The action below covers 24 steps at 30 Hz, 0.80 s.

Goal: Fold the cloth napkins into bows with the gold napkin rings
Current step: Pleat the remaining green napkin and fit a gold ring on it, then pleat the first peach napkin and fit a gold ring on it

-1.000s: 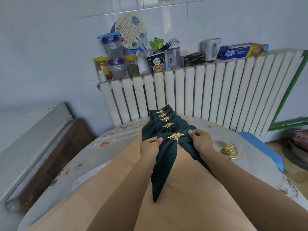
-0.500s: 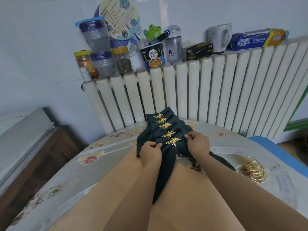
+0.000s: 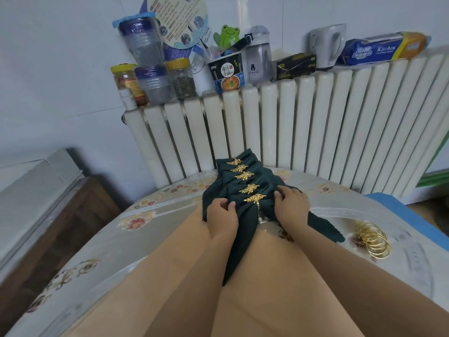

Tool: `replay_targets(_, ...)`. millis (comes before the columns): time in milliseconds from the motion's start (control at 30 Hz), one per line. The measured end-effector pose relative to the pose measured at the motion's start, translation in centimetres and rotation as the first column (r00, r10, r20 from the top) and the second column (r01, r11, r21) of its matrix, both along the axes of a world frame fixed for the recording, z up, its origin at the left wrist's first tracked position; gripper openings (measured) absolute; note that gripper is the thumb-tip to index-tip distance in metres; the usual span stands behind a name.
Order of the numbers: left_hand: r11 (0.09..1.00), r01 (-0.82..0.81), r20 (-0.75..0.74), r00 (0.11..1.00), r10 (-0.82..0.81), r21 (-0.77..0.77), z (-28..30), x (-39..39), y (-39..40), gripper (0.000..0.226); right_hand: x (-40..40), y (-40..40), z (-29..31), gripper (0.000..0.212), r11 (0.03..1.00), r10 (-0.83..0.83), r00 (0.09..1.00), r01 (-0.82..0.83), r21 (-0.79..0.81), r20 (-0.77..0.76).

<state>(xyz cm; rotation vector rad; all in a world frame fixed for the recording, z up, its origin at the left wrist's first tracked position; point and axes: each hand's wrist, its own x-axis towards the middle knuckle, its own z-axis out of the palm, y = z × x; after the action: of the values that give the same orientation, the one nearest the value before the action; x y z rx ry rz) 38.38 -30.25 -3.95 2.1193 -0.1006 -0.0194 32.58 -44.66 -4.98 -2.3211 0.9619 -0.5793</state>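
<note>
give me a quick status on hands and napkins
Left hand and right hand grip nearest green napkin, ring on. Four ringed napkins behind. Nothing blocking.

Napkins [image 3: 245, 181] lie on the table [image 3: 155, 229] before the radiator [image 3: 303, 127], spare rings [image 3: 374, 239] at right.

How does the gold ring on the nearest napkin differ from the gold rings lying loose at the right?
The leaf ring is fitted round the nearest green napkin, between both hands; the loose rings lie heaped on the table, holding nothing. The fitted one shows a leaf ornament; the loose ones show plain hoops. Both are gold.
</note>
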Motion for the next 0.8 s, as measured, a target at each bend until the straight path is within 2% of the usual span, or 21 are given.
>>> replay_targets(100, 0.997, 0.022, 0.127, 0.991, -0.032, 0.077, 0.9, -1.2, 1.0, 0.028, -1.6, 1.8, 1.0, 0.039, 0.998, 0.015, 0.999, -0.012, -0.056, 0.05)
replay_targets(200, 0.988, 0.054, 0.265, 0.96, -0.091, 0.143, 2.2, -3.1, 1.9, 0.027, -3.2, 3.8, 1.9, 0.037, 0.987, 0.101, 0.991, -0.089, -0.134, 0.088)
replay_targets(334, 0.975, 0.123, 0.367, 0.912, -0.185, 0.184, 4.3, -6.9, 4.2, 0.024, -6.6, 6.7, 3.7, 0.033, 0.956, 0.22, 0.964, -0.181, -0.232, 0.152)
replay_targets(434, 0.958, 0.159, 0.39, 0.888, -0.245, 0.239, 5.2, -10.0, 6.5, 0.025, -9.3, 8.8, 4.8, 0.031, 0.93, 0.284, 0.939, -0.221, -0.295, 0.192)
replay_targets(601, 0.939, 0.184, 0.373, 0.882, -0.288, 0.29, 6.4, -15.9, 11.4, 0.027, -15.7, 12.9, 6.6, 0.033, 0.872, 0.392, 0.904, -0.306, -0.381, 0.171)
replay_targets(801, 0.928, 0.188, 0.365, 0.88, -0.305, 0.321, 6.2, -23.1, 17.0, 0.028, -24.1, 17.4, 6.3, 0.034, 0.813, 0.49, 0.87, -0.435, -0.388, 0.052)
